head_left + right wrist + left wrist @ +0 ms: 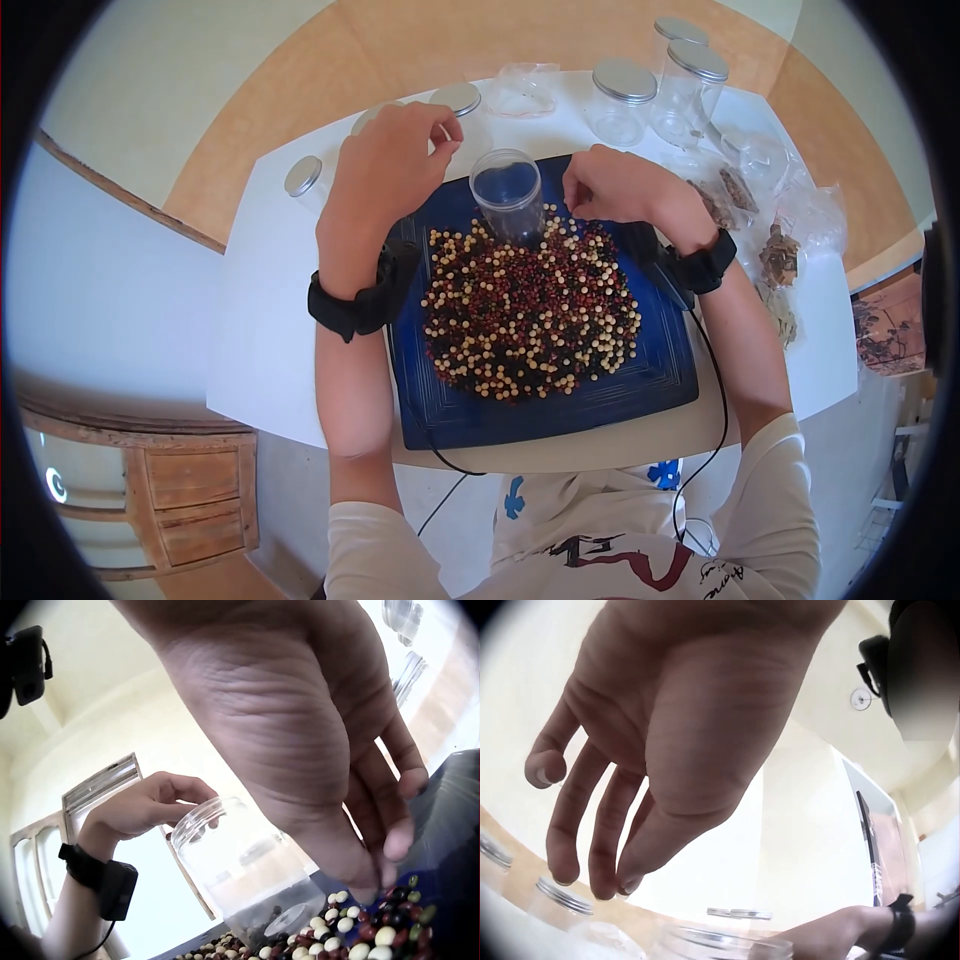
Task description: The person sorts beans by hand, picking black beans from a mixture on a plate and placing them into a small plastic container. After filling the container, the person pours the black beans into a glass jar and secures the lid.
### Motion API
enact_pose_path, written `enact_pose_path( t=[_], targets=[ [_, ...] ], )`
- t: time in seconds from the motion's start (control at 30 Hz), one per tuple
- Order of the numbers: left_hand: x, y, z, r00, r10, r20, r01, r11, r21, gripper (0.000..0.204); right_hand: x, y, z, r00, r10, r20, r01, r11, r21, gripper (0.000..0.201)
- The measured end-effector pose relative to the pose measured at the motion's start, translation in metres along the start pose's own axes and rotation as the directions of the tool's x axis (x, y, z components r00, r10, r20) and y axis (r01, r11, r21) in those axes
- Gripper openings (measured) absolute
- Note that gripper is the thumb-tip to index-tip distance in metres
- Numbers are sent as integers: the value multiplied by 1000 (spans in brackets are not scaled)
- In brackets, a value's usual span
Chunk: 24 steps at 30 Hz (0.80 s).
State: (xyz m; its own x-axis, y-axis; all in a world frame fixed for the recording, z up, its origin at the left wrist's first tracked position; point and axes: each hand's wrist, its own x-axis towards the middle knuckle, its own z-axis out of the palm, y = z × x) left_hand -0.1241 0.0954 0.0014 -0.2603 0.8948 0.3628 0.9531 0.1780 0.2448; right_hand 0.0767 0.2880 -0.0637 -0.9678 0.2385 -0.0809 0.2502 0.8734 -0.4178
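A clear open plastic jar (508, 190) stands at the back of the bean pile, a few dark beans (279, 911) visible low in it. Mixed beans (530, 310), cream, red, black and some green, are spread over a dark blue tray (450, 420). My left hand (392, 160) is raised just left of the jar, fingers loosely bent, with a gap between thumb and forefinger and nothing seen between them. To the jar's right, my right hand (625, 187) reaches down, thumb and fingertips close together (364, 894) at the beans; I cannot tell whether they pinch one.
Several lidded clear jars (622, 100) stand along the back of the white table (270, 330). Plastic bags with dried brown and green contents (778, 258) lie at the right. Cables (722, 380) run down from both wrist cameras past the tray.
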Motion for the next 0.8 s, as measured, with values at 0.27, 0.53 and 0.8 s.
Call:
enact_pose_path(
  t=[0.27, 0.53, 0.8],
  targets=[
    [5, -12, 20, 847, -26, 531, 15, 1000, 26, 18, 4, -13, -20, 879, -153, -451, 243, 958, 151, 10],
    [4, -21, 53, 871, -105, 481, 87, 994, 60, 21, -6, -43, -25, 895, -175, -411, 315, 899, 303, 16],
    [8, -22, 51, 858, -34, 512, 36, 999, 5, 15, -2, -27, -24, 876, -43, -480, 184, 950, 251, 16]
  ],
)
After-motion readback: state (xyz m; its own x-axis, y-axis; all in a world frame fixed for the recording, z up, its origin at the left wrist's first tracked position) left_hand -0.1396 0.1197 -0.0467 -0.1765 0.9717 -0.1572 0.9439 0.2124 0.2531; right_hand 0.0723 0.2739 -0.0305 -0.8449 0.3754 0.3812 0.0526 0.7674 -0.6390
